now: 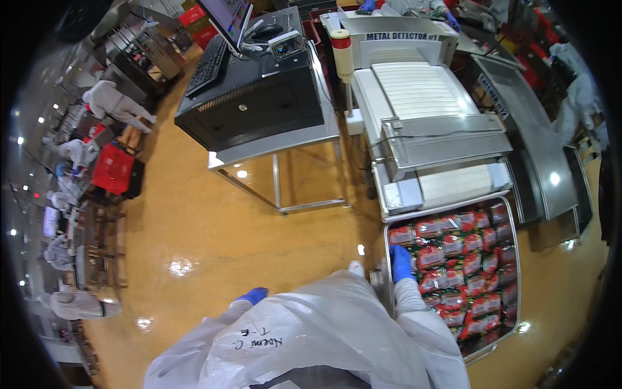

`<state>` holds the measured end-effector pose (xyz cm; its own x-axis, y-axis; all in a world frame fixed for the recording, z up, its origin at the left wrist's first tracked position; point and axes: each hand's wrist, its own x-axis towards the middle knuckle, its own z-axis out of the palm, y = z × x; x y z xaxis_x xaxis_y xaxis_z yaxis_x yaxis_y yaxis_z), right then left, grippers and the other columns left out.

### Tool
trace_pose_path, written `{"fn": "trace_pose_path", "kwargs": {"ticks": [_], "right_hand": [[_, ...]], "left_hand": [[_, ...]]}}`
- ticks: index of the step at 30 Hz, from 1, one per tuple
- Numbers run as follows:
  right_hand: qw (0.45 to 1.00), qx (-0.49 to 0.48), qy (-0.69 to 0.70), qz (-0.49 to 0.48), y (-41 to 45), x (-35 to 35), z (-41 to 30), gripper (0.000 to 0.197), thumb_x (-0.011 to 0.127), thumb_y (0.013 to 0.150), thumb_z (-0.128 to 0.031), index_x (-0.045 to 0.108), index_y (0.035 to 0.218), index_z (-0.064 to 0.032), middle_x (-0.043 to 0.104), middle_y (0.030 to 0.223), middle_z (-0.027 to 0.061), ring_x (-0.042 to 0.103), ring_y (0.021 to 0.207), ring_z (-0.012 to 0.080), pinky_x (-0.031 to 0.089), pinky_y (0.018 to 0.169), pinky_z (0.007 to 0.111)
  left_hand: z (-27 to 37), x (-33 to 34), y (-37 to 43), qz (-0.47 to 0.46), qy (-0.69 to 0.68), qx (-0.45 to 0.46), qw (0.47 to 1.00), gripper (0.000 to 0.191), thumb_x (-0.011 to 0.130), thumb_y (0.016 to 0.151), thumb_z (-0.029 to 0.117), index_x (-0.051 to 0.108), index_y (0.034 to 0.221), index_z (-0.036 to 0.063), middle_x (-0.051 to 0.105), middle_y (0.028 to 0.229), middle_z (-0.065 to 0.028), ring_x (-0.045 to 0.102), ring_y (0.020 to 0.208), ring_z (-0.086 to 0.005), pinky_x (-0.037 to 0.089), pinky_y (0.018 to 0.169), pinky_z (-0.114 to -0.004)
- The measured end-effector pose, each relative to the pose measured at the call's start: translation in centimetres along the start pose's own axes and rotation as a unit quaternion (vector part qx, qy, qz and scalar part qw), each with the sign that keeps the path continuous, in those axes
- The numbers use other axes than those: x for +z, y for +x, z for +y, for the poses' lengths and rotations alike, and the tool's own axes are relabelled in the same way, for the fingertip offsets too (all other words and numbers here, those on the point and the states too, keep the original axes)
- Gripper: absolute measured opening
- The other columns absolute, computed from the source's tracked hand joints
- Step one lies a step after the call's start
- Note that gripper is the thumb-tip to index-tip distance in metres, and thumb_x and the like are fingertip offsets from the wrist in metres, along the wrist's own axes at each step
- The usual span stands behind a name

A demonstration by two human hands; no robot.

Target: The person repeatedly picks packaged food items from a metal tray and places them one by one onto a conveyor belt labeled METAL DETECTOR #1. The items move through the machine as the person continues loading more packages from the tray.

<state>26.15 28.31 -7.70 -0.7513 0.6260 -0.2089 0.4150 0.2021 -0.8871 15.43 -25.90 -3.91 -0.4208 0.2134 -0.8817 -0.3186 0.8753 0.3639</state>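
Observation:
My right hand [401, 262], in a blue glove, reaches over the near left rim of a stainless steel tub [518, 272]. It rests on or just above the red and green plastic packages [452, 277] lying in rows inside. Its fingertips point down among the packs, so whether it grips one is unclear. Also gloved in blue, my left hand [255, 295] hangs low beside my white apron [311, 326], over the floor. It touches nothing that I can see, and its fingers are too small and partly turned away to read.
A metal detector conveyor [418, 92] ends at the tub's far side. Left of it stands a steel table [277, 150] with a black cabinet [257, 107], keyboard [209, 65] and monitor [226, 19]. A steel chute [539, 146] runs at right. Several people in white work farther off.

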Motion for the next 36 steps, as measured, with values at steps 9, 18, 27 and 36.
{"fn": "trace_pose_path", "kwargs": {"ticks": [9,18,27,36], "right_hand": [[0.895,-0.026,-0.382,-0.227,2.1,0.8,10.3,0.017,0.051,0.07,-0.02,0.061,0.076,-0.0083,0.06,0.078,0.0152,0.059,0.071,0.0292,0.046,0.063,0.038],[0.853,0.039,-0.435,-0.287,2.0,1.1,9.4,0.026,0.04,0.078,-0.023,0.061,0.089,-0.0112,0.057,0.092,0.0175,0.056,0.085,0.0309,0.044,0.072,0.042],[0.914,0.038,-0.377,-0.143,3.4,-5.7,8.7,0.021,0.051,0.071,-0.028,0.062,0.084,-0.0145,0.059,0.087,0.0126,0.057,0.081,0.0284,0.044,0.071,0.04],[0.899,0.097,-0.419,-0.078,2.5,-6.6,10.9,0.022,0.052,0.068,-0.028,0.059,0.082,-0.0132,0.06,0.083,0.0111,0.058,0.075,0.0275,0.045,0.069,0.039]], "left_hand": [[5.9,-0.4,-2.2,0.026,-0.035,-0.016,0.999,0.07,0.044,0.075,0.051,0.028,0.125,0.0045,0.028,0.127,-0.0208,0.025,0.12,-0.0295,0.024,0.097,-0.035],[2.3,-1.8,2.0,0.014,-0.029,-0.037,0.999,0.072,0.045,0.074,0.052,0.027,0.125,0.0047,0.029,0.126,-0.0219,0.025,0.12,-0.0297,0.024,0.097,-0.035],[7.7,-2.2,2.7,0.225,0.092,-0.073,0.967,0.089,0.051,0.068,0.057,0.012,0.13,0.0065,0.013,0.13,-0.0268,0.017,0.121,-0.0369,0.022,0.097,-0.04],[8.8,-3.7,-1.1,0.324,0.078,-0.007,0.943,0.086,0.052,0.068,0.055,0.011,0.131,0.0118,0.011,0.133,-0.0223,0.016,0.122,-0.0359,0.017,0.097,-0.047]]}}
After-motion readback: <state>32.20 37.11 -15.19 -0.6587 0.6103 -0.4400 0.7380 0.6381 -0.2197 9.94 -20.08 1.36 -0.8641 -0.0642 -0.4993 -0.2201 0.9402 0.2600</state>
